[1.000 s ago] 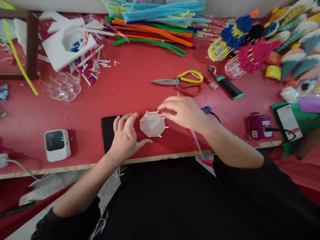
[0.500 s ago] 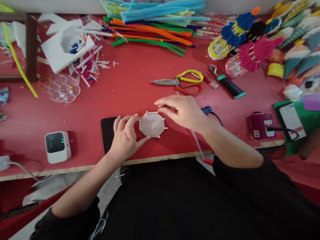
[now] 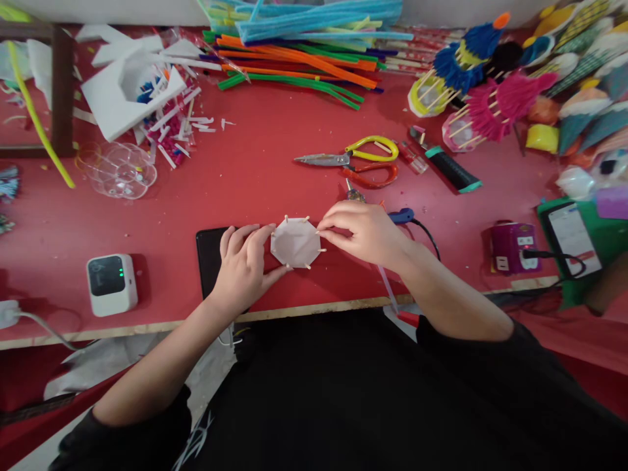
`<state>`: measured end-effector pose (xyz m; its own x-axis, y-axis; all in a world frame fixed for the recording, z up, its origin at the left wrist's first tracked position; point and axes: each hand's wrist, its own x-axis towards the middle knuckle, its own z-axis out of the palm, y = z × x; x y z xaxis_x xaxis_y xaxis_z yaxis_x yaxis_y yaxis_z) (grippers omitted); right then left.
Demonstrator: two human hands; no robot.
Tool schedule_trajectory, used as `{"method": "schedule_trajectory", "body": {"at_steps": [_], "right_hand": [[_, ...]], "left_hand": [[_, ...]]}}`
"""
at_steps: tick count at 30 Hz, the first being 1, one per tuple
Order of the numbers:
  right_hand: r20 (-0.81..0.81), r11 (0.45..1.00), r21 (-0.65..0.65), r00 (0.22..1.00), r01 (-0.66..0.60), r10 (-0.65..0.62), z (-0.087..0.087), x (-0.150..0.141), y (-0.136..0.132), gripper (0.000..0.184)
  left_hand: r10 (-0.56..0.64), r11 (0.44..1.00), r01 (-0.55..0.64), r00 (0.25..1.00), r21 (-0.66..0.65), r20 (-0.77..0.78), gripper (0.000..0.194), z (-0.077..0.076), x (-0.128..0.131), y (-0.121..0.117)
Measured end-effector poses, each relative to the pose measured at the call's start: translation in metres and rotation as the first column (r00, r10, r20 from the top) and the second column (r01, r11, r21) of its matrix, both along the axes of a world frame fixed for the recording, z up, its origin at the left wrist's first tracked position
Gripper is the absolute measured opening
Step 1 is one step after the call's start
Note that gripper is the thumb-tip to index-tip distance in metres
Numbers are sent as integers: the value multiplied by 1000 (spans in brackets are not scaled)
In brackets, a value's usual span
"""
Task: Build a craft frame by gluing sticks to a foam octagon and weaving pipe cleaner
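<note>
A white octagonal board (image 3: 296, 243) lies on the red table, with several short wooden sticks standing around its rim. My left hand (image 3: 245, 261) steadies it from the left, forefinger at the upper left corner and thumb at the lower one. On the other side, my right hand (image 3: 366, 229) pinches the wooden stick (image 3: 318, 232) at the upper right corner between thumb and forefinger. Partly hidden behind that hand is a glue gun (image 3: 403, 216) with a blue body; its nozzle points away from me. A black phone (image 3: 209, 258) lies under my left hand.
Scissors (image 3: 324, 159) and a black-and-green cutter (image 3: 451, 169) lie beyond my right hand. Pipe cleaners (image 3: 299, 59) are piled at the back, white board scraps (image 3: 105, 98) at the back left. A white device (image 3: 112, 284) sits left; a purple power socket (image 3: 515, 248) stands right.
My right hand has moved down and slightly right, from the top right corner of the board to the stick at the upper right. The glue gun's nozzle now shows. My left hand keeps its hold.
</note>
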<state>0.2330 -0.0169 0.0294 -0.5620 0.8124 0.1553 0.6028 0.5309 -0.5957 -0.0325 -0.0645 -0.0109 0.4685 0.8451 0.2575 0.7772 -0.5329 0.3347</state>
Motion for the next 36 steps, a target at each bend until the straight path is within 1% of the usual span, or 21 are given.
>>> {"method": "schedule_trajectory", "body": {"at_steps": [5,8,10,11,13,14,16,18,19,20,22,24,25,26,27,28,30,32,34,36], "right_hand": [[-1,1000,22,1000,5,-5,-1,0,0,16],[-38,999,30,999,16,-15,-2,-1,-2,14],[-95,998,-16,994,53,-54,-4,-1,-6,11],[-141,994,-61,985,87,-95,-6,-1,-9,9],[-253,965,-190,941,179,-225,-12,-1,-18,15],[-304,937,-269,903,224,-304,-16,-1,-24,19],[-365,856,-430,812,287,-456,-24,0,-35,22],[-386,761,-578,723,295,-573,-30,1,-45,25],[-395,710,-651,679,268,-618,-32,1,-49,27],[-408,657,-723,635,214,-655,-33,1,-51,29],[-434,538,-842,550,33,-713,-32,-1,-54,31],[-445,417,-893,481,-171,-756,-29,-6,-54,36],[-444,371,-896,457,-245,-771,-26,-9,-53,39],[-443,341,-893,438,-293,-783,-24,-11,-53,41],[-444,330,-889,419,-318,-792,-21,-13,-52,43],[-449,333,-884,399,-329,-799,-19,-15,-52,42],[-469,360,-874,371,-326,-802,-15,-18,-52,40],[-494,396,-864,371,-312,-786,-11,-19,-52,37],[-517,434,-854,378,-287,-768,-7,-21,-51,35],[-530,469,-848,356,-247,-770,-3,-25,-51,33]], "left_hand": [[2,999,-1,1000,38,-18,84,1,1,0],[9,999,-9,1000,49,2,85,-1,1,-1],[13,998,-14,1000,54,29,84,-2,0,0],[13,999,-15,999,46,47,81,-2,0,0],[9,1000,-11,996,15,92,78,-2,0,1],[7,1000,-7,993,0,114,77,-2,-1,1],[9,1000,-6,988,-21,155,76,-1,-2,3],[42,998,-34,980,-43,195,77,0,-4,5],[73,996,-61,975,-65,211,75,1,-5,7],[107,992,-90,969,-88,224,71,3,-6,8],[144,986,-116,951,-117,275,66,6,-7,11],[112,989,-68,925,-133,364,64,8,-8,15],[75,990,-18,906,-140,416,66,9,-7,17],[38,988,37,885,-152,464,68,10,-7,20],[12,981,89,864,-175,503,70,10,-6,23],[-5,969,135,845,-205,535,72,11,-5,25],[-24,939,228,791,-259,611,81,10,-3,31],[-26,891,340,700,-301,714,97,10,-1,35],[30,829,435,592,-351,806,105,10,1,38],[147,769,479,510,-422,847,103,11,4,39]]}}
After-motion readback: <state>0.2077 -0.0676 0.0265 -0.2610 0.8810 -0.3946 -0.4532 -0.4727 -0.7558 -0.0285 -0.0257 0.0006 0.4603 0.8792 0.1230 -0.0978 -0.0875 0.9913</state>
